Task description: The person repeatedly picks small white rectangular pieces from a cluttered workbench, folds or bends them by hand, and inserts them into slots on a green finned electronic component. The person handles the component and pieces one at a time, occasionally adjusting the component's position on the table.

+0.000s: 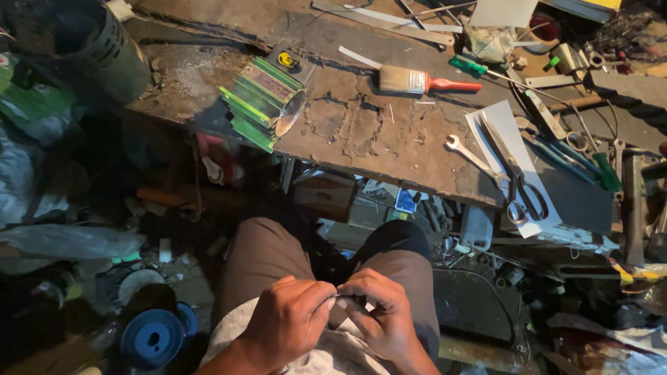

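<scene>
- A worn, stained desk (361, 132) ran across the upper part of the view.
- A paintbrush (424, 82) with a red handle lay near its far edge.
- A green-edged metal can (267, 101) lay on its side at the near left edge.
- A silver wrench (472, 156) rested just beside a white sheet (504, 118).
- Black-handled scissors (517, 184) lay on that sheet.
- A green-handled screwdriver (469, 67) lay behind the brush.
- A blue spool (151, 338) sat on the cluttered floor, lower left.

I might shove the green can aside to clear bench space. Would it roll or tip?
The green can lies on its side near the bench edge, so a push would likely roll it, perhaps off. Its open mouth suggests it is empty and probably light.
</scene>
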{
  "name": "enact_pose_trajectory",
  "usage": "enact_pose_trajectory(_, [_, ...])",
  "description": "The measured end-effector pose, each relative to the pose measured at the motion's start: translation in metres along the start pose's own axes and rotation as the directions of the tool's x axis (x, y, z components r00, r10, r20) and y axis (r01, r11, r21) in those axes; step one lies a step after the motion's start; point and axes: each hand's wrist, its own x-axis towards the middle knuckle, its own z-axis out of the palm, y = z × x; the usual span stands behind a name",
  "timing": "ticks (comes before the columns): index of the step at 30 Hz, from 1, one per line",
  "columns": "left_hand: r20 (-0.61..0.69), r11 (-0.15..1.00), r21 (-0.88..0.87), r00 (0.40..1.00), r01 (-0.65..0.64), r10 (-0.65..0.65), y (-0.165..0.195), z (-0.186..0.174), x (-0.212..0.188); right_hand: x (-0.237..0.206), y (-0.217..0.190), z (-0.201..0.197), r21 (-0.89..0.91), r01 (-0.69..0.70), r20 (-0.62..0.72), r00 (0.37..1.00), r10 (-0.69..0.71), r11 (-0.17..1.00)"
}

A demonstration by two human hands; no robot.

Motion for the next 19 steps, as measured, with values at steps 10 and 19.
enact_pose_trajectory(10, [0.049, 0.990, 0.132, 0.998, -0.053, 0.047, 0.009, -0.005, 0.000, -0.007, 0.004, -0.001, 0.124, -0.044, 0.035, 0.999, 0.040, 0.991])
enact_pose_trajectory(19, [0.016, 0.981, 0.151, 0.992, -0.123, 0.122, 0.012, 0.001, -0.002, -0.014, 0.009, -0.015, 0.332, -0.183, 0.153, 0.978, 0.139, 0.925])
